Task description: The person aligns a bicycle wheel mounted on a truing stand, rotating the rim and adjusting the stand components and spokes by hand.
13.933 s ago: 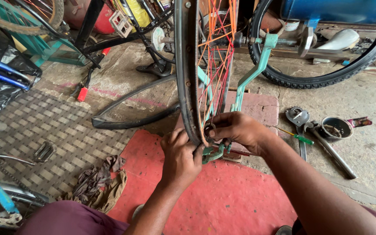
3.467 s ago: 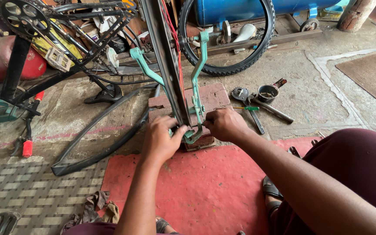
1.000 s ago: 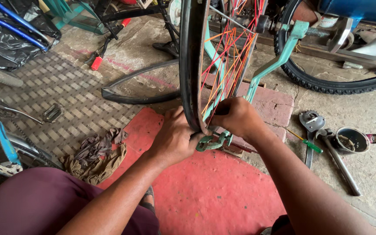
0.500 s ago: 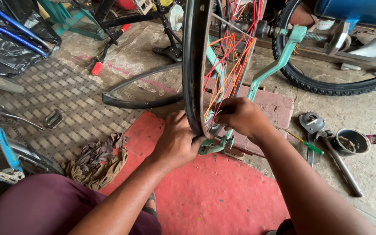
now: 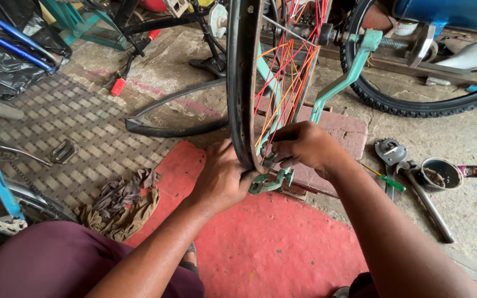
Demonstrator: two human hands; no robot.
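Both hands at the wheel rim (image 5: pixel 242 83) bottom — my left hand (image 5: pixel 224 179) grips it, right hand (image 5: pixel 303 146) pinches btwn spokes (image 5: pixel 282 77); tyre (image 5: pixel 175 124) off, lying behind — truing unfinished, I'd say.

Wheel rim (image 5: pixel 237 83) runs off the top edge — right hand (image 5: pixel 305 148) fingertips hidden behind it

We reach forward with both bare forearms converging ahead of us: our left hand (image 5: pixel 223 181) comes up from below, palm turned inward, fingers curled closed in a grip, while our right hand (image 5: pixel 305 146) arcs in from the right, knuckles up, fingertips pinched together.
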